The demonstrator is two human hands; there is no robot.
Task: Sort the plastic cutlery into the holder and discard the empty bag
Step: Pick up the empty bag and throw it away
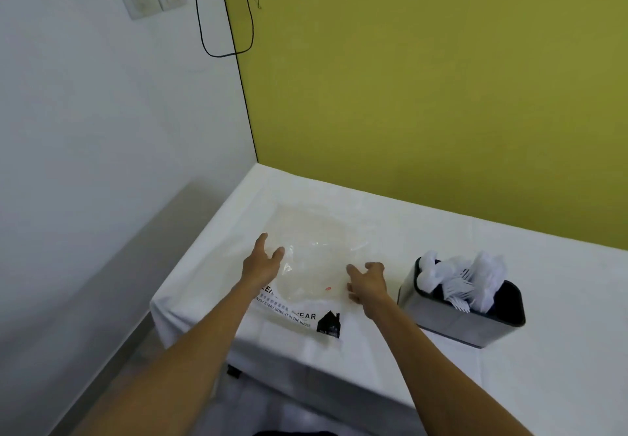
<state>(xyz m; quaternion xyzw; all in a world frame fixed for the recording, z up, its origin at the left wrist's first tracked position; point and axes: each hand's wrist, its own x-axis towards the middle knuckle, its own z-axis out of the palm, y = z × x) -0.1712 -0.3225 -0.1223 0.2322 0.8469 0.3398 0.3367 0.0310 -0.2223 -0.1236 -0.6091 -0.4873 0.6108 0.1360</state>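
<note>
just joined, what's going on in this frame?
A person is at the bag-clearing stage. The white plastic cutlery already stands in the holder on the right of the table. The clear bag lies flat and looks empty. The left hand is open at its left edge; the right hand, fingers curled, is at its right edge, grip unclear.

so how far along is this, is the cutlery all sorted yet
Sorting looks done: the white cutlery stands in the holder, and the clear bag lies flat on the table, seemingly empty. In hand: left hand and right hand reach at the bag, grip unclear. Left: discarding it; no bin in view.
</note>
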